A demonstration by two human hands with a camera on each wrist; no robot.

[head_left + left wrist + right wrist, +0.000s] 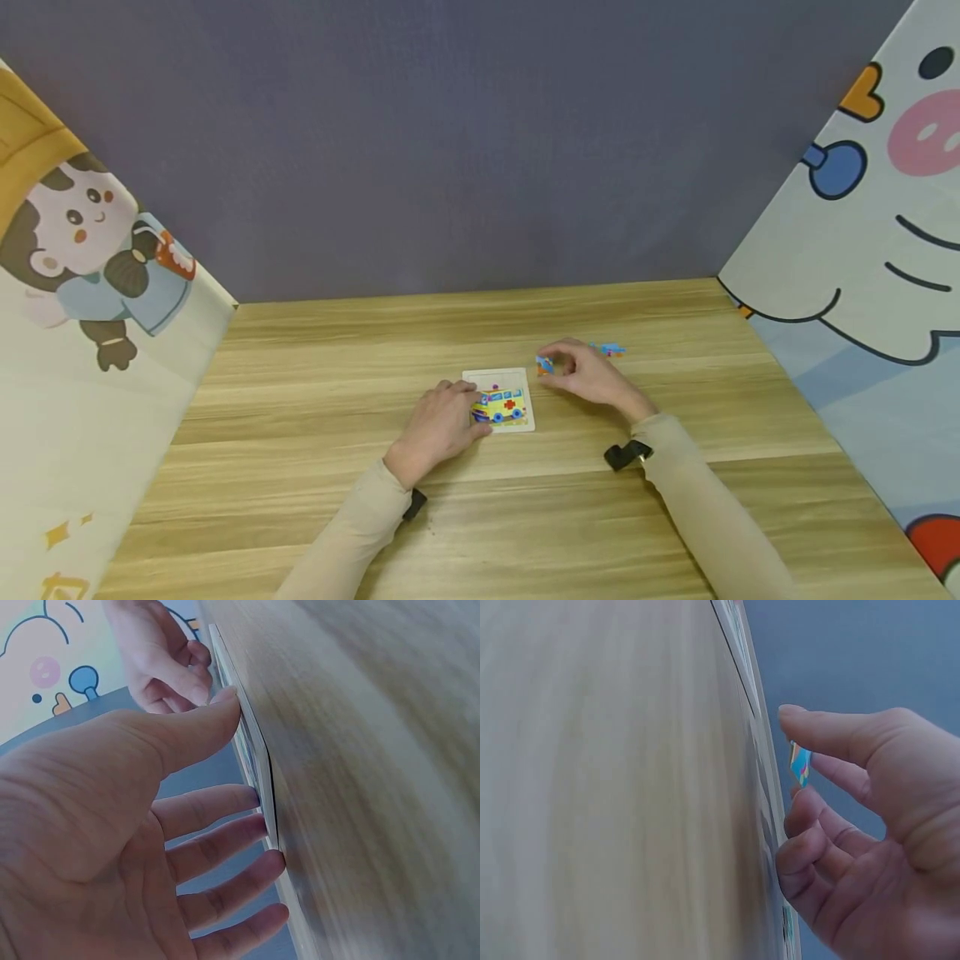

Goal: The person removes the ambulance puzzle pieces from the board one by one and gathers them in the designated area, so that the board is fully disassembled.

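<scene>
A small square puzzle board (529, 423) with a white rim lies flat on the table, a yellow ambulance picture (508, 406) with a red cross showing in it. My left hand (444, 419) rests at its left side; in the left wrist view the thumb and extended fingertips touch the board's edge (262, 776). Just right of the board, my right hand (588, 375) pinches a small blue and orange puzzle piece (800, 763) between thumb and fingers. More blue and orange puzzle pieces (611, 349) lie beyond the right hand.
The wood-grain table (300, 400) runs back to a dark grey-blue panel (465, 167). Cartoon-printed panels stand at the left (172, 350) and right (847, 275). Black straps (628, 454) are on both wrists.
</scene>
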